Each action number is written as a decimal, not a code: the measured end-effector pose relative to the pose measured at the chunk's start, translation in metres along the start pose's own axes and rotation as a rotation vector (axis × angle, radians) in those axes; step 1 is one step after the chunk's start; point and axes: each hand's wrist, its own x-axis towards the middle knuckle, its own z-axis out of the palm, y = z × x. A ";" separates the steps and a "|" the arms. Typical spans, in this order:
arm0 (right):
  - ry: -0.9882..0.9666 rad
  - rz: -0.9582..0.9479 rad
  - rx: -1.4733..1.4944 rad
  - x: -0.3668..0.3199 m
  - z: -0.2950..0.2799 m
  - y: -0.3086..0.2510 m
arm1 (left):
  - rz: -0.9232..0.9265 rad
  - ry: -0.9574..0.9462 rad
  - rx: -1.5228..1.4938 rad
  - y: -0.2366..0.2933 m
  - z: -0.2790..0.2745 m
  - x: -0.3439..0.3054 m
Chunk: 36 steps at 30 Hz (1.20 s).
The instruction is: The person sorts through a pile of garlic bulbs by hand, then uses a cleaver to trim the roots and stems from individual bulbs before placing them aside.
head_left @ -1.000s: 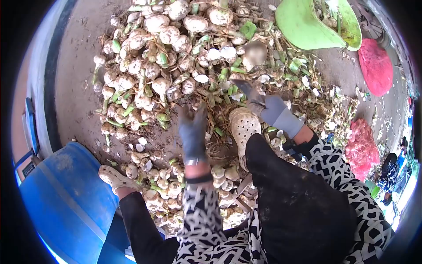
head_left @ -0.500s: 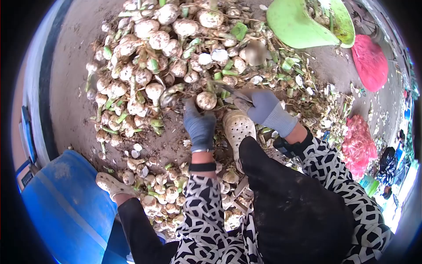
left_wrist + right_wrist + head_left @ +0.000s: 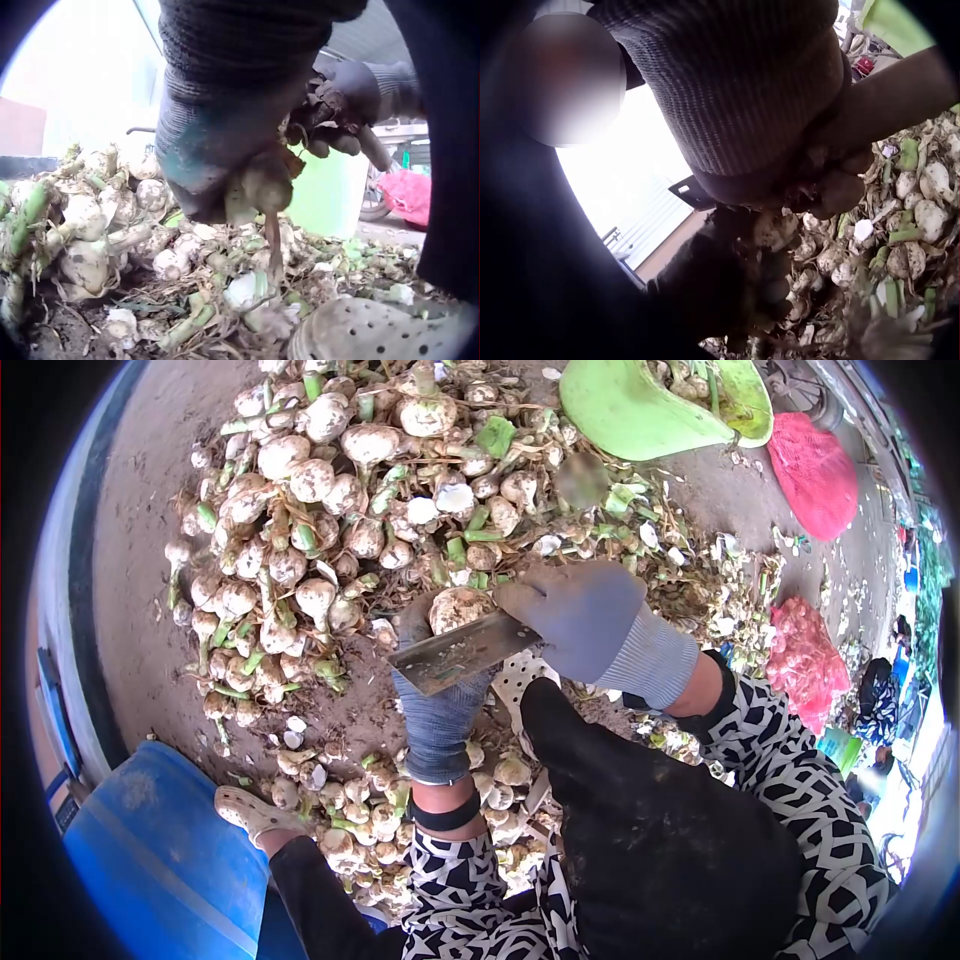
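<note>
In the head view my gloved left hand (image 3: 440, 715) holds a soil-stained garlic bulb (image 3: 458, 606) in its fingers, low over the heap. My gloved right hand (image 3: 590, 625) grips a knife with a broad rectangular blade (image 3: 465, 652). That blade lies across the near side of the bulb and overlaps the left hand here. The left wrist view shows the bulb (image 3: 266, 184) under the left fingers, a thin stalk hanging from it. In the right wrist view, the knife's handle (image 3: 907, 90) sticks out of the right fist.
A large heap of garlic bulbs (image 3: 285, 565) spreads ahead, with cut stems and peelings to its right. Trimmed bulbs (image 3: 375, 825) lie between the feet. A blue barrel (image 3: 160, 840) stands at left, a green tub (image 3: 650, 415) at far right near red net sacks (image 3: 815, 475). A clog (image 3: 515, 680) is close by.
My left hand has taken hold of a bulb from the heap. The right hand has brought the knife left and over, its broad blade now across the bulb. The head view has shifted slightly.
</note>
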 end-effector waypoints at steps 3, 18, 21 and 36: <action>-0.048 0.000 0.059 -0.001 -0.005 0.000 | 0.072 -0.001 0.015 0.019 0.001 0.001; 0.078 0.292 1.299 -0.048 0.077 0.040 | 0.475 -0.247 0.235 0.050 0.008 -0.008; 0.037 0.177 0.746 -0.054 0.108 0.050 | 0.271 -0.297 0.455 0.068 0.000 -0.007; -0.287 0.241 0.411 -0.041 0.106 0.078 | 0.090 -0.386 0.241 0.034 -0.049 -0.080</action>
